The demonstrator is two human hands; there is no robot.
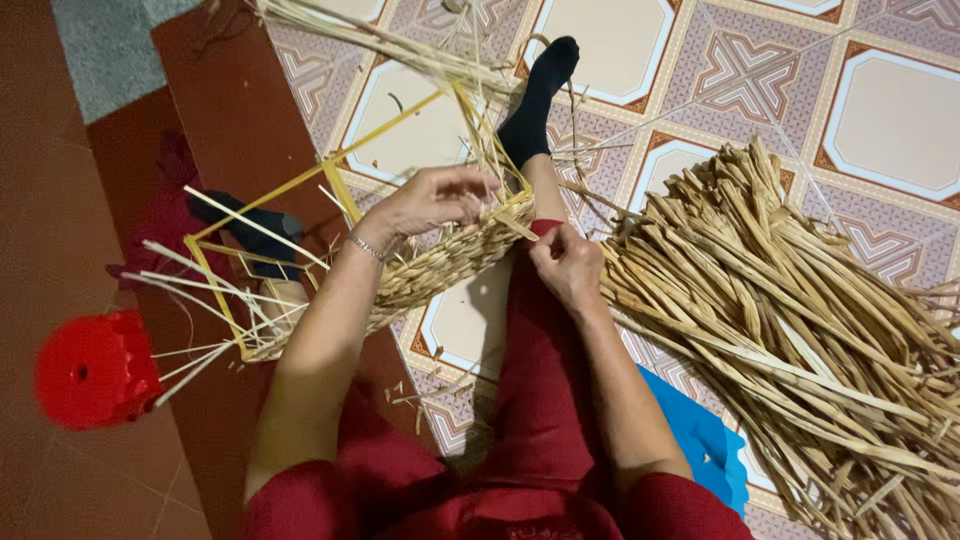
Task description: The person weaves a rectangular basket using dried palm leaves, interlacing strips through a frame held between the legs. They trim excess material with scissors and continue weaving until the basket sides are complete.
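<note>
— What do we see at the far left?

— We see a red plastic stool [95, 368] on the dark red floor. Just beside it, thin pale strips stick out from the end of the half-woven basket [420, 270]. The basket has a yellow frame [300, 180], and its woven wall runs from lower left to upper right, across the person's lap.

— And the left hand?

— The left hand [432, 198] rests on the top edge of the woven wall, near the upper right corner of the frame. Its fingers are curled and pressed onto the weaving. A thin bracelet [366, 246] is on that wrist.

— Where is the right hand?

— The right hand [568, 266] is just to the right of the basket corner, over the red trouser leg. Its fingers are closed around a dry fibre strand [518, 229] that leads into the weaving. The two hands are near each other but not touching.

— What is further right?

— We see a foot in a black sock [535, 95] stretched out on the patterned tiles. Below the right arm a blue stool [705, 445] shows. At the far right lies a big pile of dried reed strips [800, 330], well apart from the basket.
</note>
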